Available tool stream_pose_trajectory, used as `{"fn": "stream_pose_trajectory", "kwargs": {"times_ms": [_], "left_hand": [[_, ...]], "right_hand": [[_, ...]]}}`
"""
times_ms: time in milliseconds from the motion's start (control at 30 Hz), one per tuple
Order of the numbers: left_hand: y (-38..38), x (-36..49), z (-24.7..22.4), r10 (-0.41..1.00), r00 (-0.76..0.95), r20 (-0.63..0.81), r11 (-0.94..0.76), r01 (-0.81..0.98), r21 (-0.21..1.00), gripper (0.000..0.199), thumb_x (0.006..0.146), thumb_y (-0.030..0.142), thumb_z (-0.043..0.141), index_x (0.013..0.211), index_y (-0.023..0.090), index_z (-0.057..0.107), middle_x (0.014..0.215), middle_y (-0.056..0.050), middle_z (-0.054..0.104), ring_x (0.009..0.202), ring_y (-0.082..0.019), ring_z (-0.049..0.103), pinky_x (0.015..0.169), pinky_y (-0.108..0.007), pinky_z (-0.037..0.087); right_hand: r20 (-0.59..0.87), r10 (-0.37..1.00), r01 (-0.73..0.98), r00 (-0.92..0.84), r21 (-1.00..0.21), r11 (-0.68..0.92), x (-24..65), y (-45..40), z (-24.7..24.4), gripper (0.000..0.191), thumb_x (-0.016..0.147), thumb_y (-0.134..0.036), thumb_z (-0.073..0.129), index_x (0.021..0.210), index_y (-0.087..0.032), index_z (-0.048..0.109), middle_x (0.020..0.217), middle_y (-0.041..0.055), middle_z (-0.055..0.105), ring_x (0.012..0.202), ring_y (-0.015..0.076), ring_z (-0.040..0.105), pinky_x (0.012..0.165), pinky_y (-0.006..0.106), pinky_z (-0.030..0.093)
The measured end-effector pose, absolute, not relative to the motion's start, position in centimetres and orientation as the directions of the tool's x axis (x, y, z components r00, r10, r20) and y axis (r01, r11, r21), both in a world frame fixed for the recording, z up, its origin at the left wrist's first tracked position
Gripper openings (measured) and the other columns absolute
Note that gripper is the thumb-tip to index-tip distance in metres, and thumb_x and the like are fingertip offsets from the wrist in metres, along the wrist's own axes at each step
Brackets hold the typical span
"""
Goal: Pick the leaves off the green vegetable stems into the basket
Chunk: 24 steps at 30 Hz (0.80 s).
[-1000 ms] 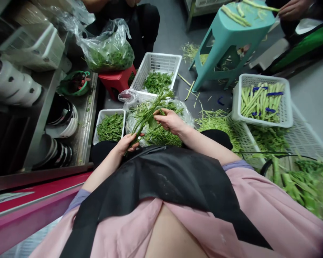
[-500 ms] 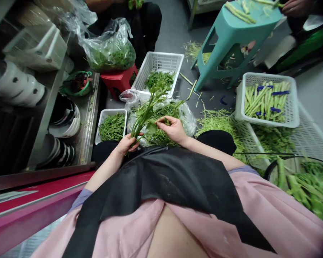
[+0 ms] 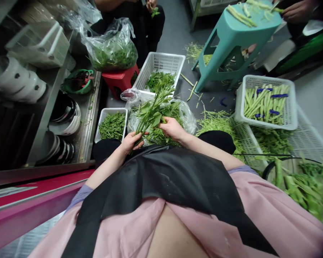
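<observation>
Grey flooring is strewn with pale-green shreds. Above a clear plastic bag, long leafy green stems are clamped by fingers of the left hand; greenery beside them is pinched by those of the right hand. Plucking seems underway; a steady left hold and light right pull appear needed.

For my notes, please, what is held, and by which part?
The left hand holds leafy stems near their lower ends; whether the right hand holds anything is unclear.
</observation>
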<state>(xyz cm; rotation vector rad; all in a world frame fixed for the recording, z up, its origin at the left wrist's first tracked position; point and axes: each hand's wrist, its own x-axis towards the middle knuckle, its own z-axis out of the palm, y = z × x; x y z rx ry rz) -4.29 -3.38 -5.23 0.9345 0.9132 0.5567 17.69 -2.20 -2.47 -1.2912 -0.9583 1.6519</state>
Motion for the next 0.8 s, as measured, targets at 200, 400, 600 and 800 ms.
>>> {"fn": "stream_pose_trajectory", "kwargs": {"times_ms": [200, 400, 600, 800], "left_hand": [[-3.5, -3.9, -5.3, 0.740, 0.521, -0.426, 0.505, -0.012, 0.863, 0.063, 0.078, 0.054, 0.067, 0.117, 0.005, 0.060, 0.044, 0.004, 0.050, 0.029, -0.004, 0.030, 0.036, -0.017, 0.013], [-3.6, -4.1, -5.0, 0.728, 0.500, -0.469, 0.557, -0.033, 0.830, 0.058, 0.074, 0.051, 0.073, 0.111, 0.008, 0.062, 0.044, 0.007, 0.044, 0.031, -0.003, 0.031, 0.035, -0.015, 0.016], [-3.6, -6.8, -4.9, 0.786, 0.439, -0.435, 0.547, -0.167, 0.820, 0.048, 0.075, 0.048, 0.073, 0.107, 0.013, 0.062, 0.043, 0.009, 0.043, 0.029, -0.003, 0.028, 0.034, -0.015, 0.021], [-3.2, -8.5, -5.2, 0.802, 0.479, -0.356, 0.523, -0.277, 0.806, 0.042, 0.076, 0.046, 0.073, 0.103, 0.015, 0.064, 0.042, 0.009, 0.043, 0.027, -0.004, 0.028, 0.033, -0.015, 0.025]], "right_hand": [[-0.331, 0.931, -0.150, -0.155, -0.924, -0.353, 16.2, -2.8, -2.6, 0.035, 0.068, -0.044, 0.073, 0.081, -0.017, 0.055, 0.065, -0.0033, 0.064, 0.038, 0.0040, 0.034, 0.041, 0.022, 0.029], [0.106, 0.994, 0.445, -0.033, -0.889, 0.109, 17.0, -2.2, -3.7, 0.006, 0.080, -0.021, 0.058, 0.081, -0.016, 0.062, 0.080, 0.0055, 0.069, 0.079, 0.0169, 0.062, 0.078, 0.028, 0.046], [0.263, 0.869, 0.564, 0.419, -0.825, -0.022, 26.2, 2.6, -6.0, 0.023, 0.092, -0.027, 0.045, 0.097, -0.013, 0.062, 0.088, 0.0090, 0.068, 0.081, 0.0166, 0.064, 0.082, 0.031, 0.049], [-0.354, 0.897, 0.715, 0.265, -0.553, -0.429, 28.7, 4.7, -10.6, 0.025, 0.078, -0.027, 0.066, 0.091, -0.006, 0.068, 0.084, 0.0138, 0.069, 0.082, 0.0220, 0.065, 0.078, 0.033, 0.050]]}}
